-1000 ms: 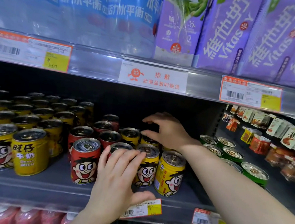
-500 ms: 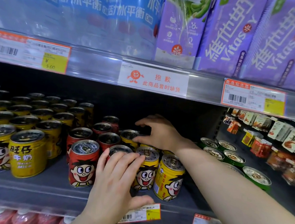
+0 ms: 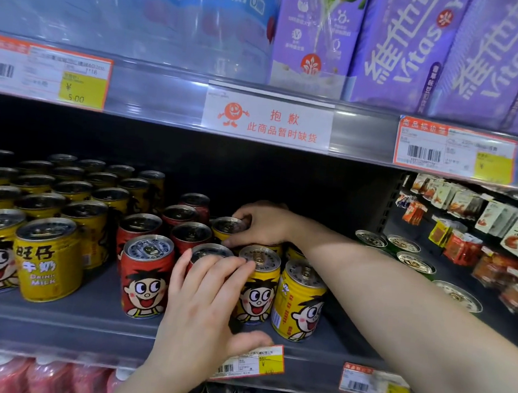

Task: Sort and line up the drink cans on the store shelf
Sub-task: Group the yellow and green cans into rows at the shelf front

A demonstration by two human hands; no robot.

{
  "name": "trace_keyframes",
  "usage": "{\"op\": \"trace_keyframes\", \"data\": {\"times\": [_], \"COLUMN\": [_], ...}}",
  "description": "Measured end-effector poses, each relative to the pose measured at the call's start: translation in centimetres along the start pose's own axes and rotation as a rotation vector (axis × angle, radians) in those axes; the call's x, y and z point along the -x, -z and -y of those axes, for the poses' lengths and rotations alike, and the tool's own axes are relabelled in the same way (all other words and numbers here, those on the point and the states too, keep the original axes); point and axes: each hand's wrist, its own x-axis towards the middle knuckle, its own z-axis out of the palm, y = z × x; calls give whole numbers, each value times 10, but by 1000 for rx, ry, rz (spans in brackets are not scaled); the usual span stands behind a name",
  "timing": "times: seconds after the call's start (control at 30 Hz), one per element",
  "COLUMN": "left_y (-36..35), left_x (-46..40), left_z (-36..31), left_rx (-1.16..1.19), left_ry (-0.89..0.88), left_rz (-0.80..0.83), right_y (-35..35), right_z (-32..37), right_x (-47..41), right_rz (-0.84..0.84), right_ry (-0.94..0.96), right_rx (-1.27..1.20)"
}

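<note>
Shelf [image 3: 62, 314] carries yellow cans [image 3: 48, 259] at left and red cans [image 3: 146, 275] at centre. Left hand [image 3: 207, 304] wraps a red can [image 3: 210, 251] in the near row, fingers over its rim. Right hand [image 3: 263, 223] reaches farther back, its grip closed on a yellow can [image 3: 228, 226]. Green cans [image 3: 414, 263] stand at right.

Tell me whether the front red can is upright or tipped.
Upright. The red can stands on its base on the shelf, pull-tab lid facing up, cartoon face right way up.
</note>
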Motion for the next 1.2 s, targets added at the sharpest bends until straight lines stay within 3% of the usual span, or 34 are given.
{"op": "trace_keyframes", "data": {"times": [0.37, 0.7, 1.07, 1.2], "left_y": [-1, -2, -2, -2], "left_x": [0, 1, 1, 2], "left_z": [0, 0, 0, 0], "left_rx": [21, 11, 5, 1], "left_ry": [-10, -14, -12, -16], "left_rz": [-23, -25, -27, -33], "right_y": [12, 12, 12, 13], "right_z": [-20, -45, -47, -44], "right_x": [0, 8, 19, 28], "right_rz": [-182, -149, -22, -104], "right_ry": [-86, -309, -269, -126], "right_rx": [-182, -171, -316, -101]}}
